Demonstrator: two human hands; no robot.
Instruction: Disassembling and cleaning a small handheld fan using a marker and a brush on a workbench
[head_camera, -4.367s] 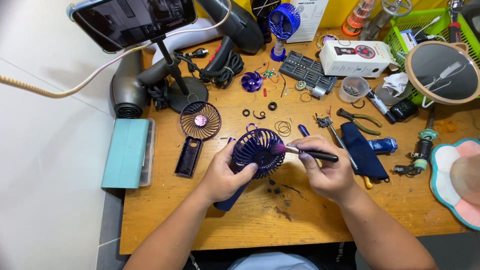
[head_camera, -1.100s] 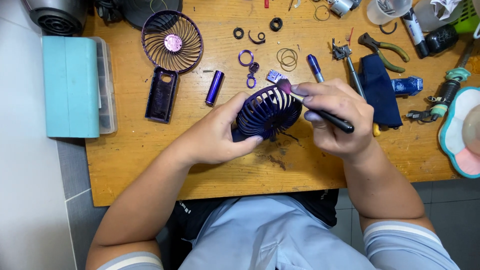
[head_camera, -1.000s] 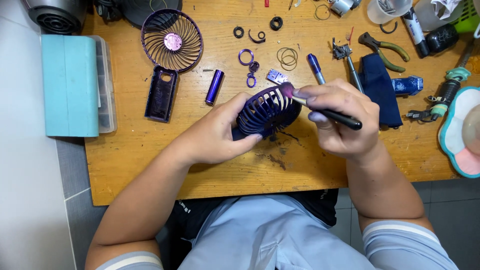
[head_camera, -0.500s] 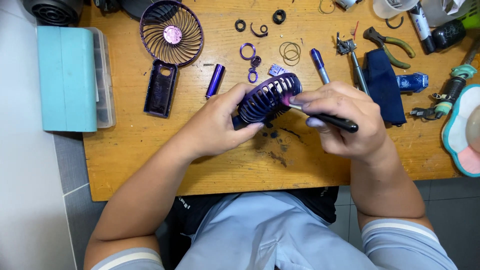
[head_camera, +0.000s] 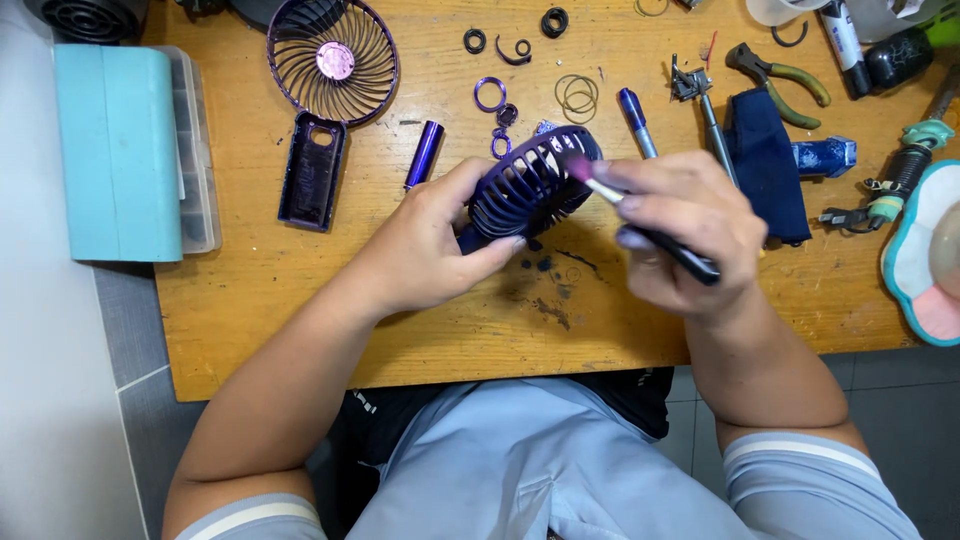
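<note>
Purple fan cage (head_camera: 528, 185) sits mid-bench, gripped by the left hand (head_camera: 440, 240); the right hand (head_camera: 685, 225) pinches a brush (head_camera: 640, 225), bristles on the grille. Bare wood lies between them and the near table edge (head_camera: 400, 365). One loose grille (head_camera: 333, 58), one battery (head_camera: 424, 154), one pliers (head_camera: 778, 72) behind.

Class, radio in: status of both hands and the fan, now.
Left hand grips fan above table. Right hand holds brush, bristles on grille. Nothing blocking.
</note>
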